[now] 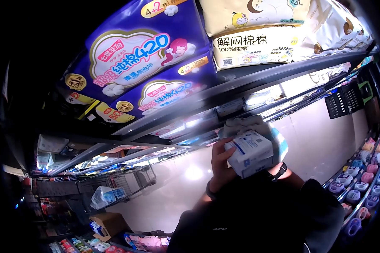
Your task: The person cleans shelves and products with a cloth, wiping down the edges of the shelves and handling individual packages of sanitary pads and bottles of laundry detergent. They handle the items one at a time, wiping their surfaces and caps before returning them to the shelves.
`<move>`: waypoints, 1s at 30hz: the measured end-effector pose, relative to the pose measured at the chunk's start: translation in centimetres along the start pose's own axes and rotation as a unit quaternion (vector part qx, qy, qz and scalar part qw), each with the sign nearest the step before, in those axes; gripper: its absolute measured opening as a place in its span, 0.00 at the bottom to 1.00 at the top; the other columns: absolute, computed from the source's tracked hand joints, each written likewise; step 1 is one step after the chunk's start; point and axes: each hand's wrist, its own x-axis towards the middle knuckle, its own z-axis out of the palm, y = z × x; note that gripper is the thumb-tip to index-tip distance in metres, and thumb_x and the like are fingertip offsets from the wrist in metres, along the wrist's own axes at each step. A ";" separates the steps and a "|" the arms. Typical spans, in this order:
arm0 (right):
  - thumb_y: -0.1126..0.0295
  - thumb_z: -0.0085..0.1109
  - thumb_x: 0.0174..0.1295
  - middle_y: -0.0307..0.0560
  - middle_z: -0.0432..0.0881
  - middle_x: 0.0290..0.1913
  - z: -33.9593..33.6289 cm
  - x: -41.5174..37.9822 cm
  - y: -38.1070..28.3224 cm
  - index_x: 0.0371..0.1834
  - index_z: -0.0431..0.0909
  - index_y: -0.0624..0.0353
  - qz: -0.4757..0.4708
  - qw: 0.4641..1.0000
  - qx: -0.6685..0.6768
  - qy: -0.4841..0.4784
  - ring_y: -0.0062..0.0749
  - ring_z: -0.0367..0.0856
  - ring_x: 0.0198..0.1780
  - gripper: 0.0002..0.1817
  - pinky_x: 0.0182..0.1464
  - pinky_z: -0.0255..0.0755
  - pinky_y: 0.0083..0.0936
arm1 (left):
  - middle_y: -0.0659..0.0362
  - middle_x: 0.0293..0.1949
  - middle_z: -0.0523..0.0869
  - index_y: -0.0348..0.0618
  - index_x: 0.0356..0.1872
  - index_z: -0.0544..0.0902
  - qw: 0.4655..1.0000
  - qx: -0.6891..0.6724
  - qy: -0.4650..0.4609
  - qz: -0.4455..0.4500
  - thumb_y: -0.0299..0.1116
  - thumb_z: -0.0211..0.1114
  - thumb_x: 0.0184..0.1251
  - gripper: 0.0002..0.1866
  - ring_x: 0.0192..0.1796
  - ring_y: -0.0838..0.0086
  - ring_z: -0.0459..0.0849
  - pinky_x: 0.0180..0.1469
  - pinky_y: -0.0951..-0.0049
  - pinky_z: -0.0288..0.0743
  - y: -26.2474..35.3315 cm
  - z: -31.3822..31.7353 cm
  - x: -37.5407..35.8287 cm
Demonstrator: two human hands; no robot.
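Observation:
My left hand (221,162) is closed around the left side of a white pack with blue print (253,152), held in front of my chest. Its thumb and fingers press on the wrapper. Against the far side of that pack is another soft pack, pale grey with teal (278,141), partly covered. My right hand (275,169) shows only near the wrist, below a black watch band (279,172). Its fingers are hidden behind the packs, so their grip cannot be seen. A dark band circles my left wrist.
Close above is a shelf with purple sanitary pad packs (131,59) and cream cotton packs (253,46), edged by a metal rail (223,90). A shopping cart (122,181), a cardboard box (110,225), a black basket (346,101) and racks of slippers (360,185) stand around the aisle floor (177,189).

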 end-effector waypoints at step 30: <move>0.65 0.69 0.55 0.51 0.83 0.45 -11.6 -0.1 7.4 0.54 0.75 0.62 0.230 0.940 0.227 -0.107 0.37 0.83 0.45 0.24 0.47 0.77 0.25 | 0.41 0.70 0.59 0.45 0.59 0.71 0.899 0.416 0.109 0.080 0.17 0.66 0.53 0.29 0.71 0.46 0.63 0.68 0.54 0.62 -0.6 3.8 7.8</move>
